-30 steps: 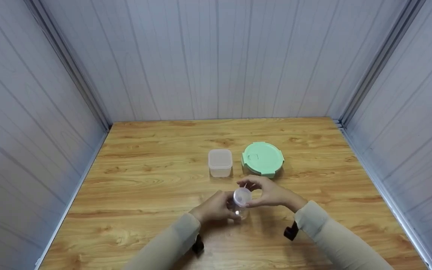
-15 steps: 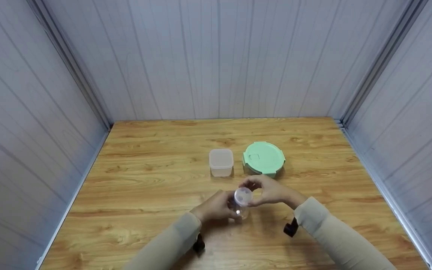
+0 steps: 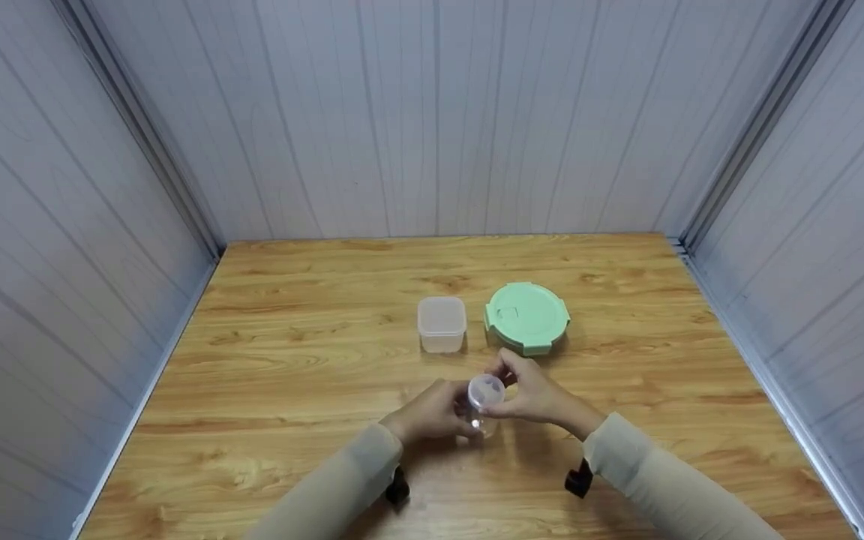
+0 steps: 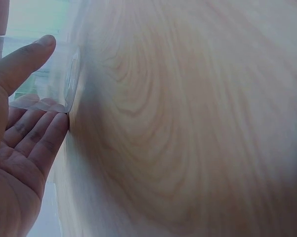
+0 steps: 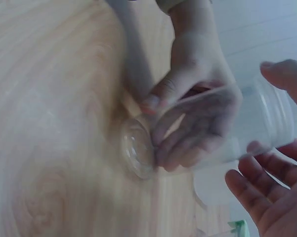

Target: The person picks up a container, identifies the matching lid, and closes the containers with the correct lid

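Note:
A clear plastic jar (image 5: 137, 148) stands upright on the wooden table, with a round translucent lid (image 3: 487, 389) on top. My left hand (image 3: 432, 412) grips the jar's body from the left, thumb and fingers on opposite sides, low near its base. Around the lid, my right hand (image 3: 541, 394) curls from the right. Its thumb lies at the lid's near edge and its fingers reach behind, partly hidden in the head view. The left wrist view shows the jar's base (image 4: 71, 79) beside the left fingers.
Behind the hands stand a small square translucent container (image 3: 442, 324) and, to its right, a round container with a green clip lid (image 3: 528, 316). Pale panel walls (image 3: 432, 120) bound the wooden table (image 3: 289, 337) at the back and sides.
My right hand has turned at the lid: its wrist swung nearer and its thumb came round to the lid's front edge. The left hand and jar have stayed almost still.

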`<state>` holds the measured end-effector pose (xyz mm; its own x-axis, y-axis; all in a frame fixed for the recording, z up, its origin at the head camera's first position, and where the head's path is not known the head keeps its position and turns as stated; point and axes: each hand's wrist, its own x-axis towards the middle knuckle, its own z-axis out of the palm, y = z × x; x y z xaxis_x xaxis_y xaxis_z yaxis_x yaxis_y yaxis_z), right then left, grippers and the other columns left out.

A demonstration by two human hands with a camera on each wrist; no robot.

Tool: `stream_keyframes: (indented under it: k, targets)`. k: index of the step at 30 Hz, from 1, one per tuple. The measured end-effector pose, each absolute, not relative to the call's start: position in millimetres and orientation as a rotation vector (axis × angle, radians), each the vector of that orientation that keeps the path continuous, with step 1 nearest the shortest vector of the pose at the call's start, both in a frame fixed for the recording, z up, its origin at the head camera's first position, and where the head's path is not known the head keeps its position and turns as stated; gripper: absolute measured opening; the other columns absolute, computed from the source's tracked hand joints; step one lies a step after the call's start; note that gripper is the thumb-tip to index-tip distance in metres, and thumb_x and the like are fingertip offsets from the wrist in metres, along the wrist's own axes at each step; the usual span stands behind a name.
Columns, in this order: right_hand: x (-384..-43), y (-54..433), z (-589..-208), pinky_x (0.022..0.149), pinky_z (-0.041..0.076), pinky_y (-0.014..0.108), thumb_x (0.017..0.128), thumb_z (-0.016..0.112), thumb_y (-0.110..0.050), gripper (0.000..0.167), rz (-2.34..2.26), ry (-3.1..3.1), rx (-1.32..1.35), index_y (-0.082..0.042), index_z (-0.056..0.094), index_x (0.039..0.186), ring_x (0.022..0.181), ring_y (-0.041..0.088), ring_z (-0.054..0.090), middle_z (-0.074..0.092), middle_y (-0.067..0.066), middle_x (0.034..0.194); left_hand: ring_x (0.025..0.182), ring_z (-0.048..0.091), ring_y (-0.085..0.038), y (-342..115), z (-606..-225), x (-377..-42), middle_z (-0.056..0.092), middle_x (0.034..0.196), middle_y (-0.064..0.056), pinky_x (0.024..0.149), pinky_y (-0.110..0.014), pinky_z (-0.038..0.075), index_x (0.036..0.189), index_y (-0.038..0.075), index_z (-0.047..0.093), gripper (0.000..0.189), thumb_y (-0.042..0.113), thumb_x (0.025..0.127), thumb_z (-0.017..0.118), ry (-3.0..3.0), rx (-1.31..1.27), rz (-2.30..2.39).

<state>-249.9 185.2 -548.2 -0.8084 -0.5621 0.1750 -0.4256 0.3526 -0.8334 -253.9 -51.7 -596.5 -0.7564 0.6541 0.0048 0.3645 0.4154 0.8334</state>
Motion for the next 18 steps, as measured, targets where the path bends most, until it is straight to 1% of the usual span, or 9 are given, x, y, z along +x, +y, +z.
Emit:
stream_keyframes:
  k: [3, 5, 9, 12, 15, 18]
  targets:
    - [-246, 182, -548, 0.085, 0.059, 0.031, 0.079, 0.098, -0.022, 0.051, -1.447, 2.524, -0.874, -0.005, 0.060, 0.108, 0.094, 0.011, 0.065, 0.071, 0.008, 0.102, 0.086, 0.066, -0.006, -52, -596, -254, 0.075, 0.099, 0.009, 0.082, -0.023, 0.058, 0.134, 0.014, 0.073, 0.060, 0.011, 0.079, 0.096, 2.352, 0.873, 1.272]
    - [-244, 181, -547, 0.084, 0.061, 0.033, 0.078, 0.099, -0.025, 0.051, -1.443, 2.553, -0.859, -0.007, 0.060, 0.105, 0.092, 0.010, 0.065, 0.071, 0.005, 0.099, 0.086, 0.066, -0.005, -52, -596, -253, 0.075, 0.100, 0.009, 0.082, -0.023, 0.058, 0.135, 0.014, 0.073, 0.061, 0.011, 0.079, 0.096, 2.345, 0.866, 1.278]
    - [-243, 182, -544, 0.081, 0.063, 0.040, 0.076, 0.101, -0.027, 0.053, -1.416, 2.582, -0.848, -0.007, 0.059, 0.103, 0.088, 0.008, 0.064, 0.070, 0.002, 0.097, 0.086, 0.065, -0.003, -52, -597, -254, 0.075, 0.100, 0.010, 0.084, -0.024, 0.058, 0.133, 0.016, 0.073, 0.060, 0.012, 0.078, 0.097, 2.338, 0.857, 1.284]
    - [-245, 185, -543, 0.082, 0.062, 0.039, 0.076, 0.101, -0.029, 0.056, -1.374, 2.577, -0.861, -0.006, 0.061, 0.108, 0.091, 0.009, 0.064, 0.070, 0.003, 0.101, 0.087, 0.066, -0.003, -52, -598, -254, 0.076, 0.101, 0.009, 0.085, -0.024, 0.058, 0.129, 0.015, 0.074, 0.056, 0.012, 0.078, 0.097, 2.331, 0.854, 1.293]
    - [-249, 188, -542, 0.090, 0.063, 0.043, 0.078, 0.100, -0.029, 0.059, -1.345, 2.527, -0.889, -0.003, 0.064, 0.118, 0.098, 0.013, 0.065, 0.071, 0.008, 0.110, 0.088, 0.066, -0.002, -51, -599, -255, 0.077, 0.102, 0.007, 0.086, -0.024, 0.058, 0.126, 0.014, 0.075, 0.052, 0.011, 0.079, 0.097, 2.328, 0.860, 1.294]
    - [-253, 193, -538, 0.098, 0.061, 0.048, 0.082, 0.097, -0.026, 0.062, -1.335, 2.438, -0.931, -0.002, 0.065, 0.129, 0.107, 0.018, 0.066, 0.071, 0.013, 0.121, 0.089, 0.066, -0.001, -51, -599, -256, 0.078, 0.104, 0.005, 0.088, -0.023, 0.058, 0.126, 0.012, 0.075, 0.051, 0.011, 0.080, 0.096, 2.335, 0.873, 1.289]
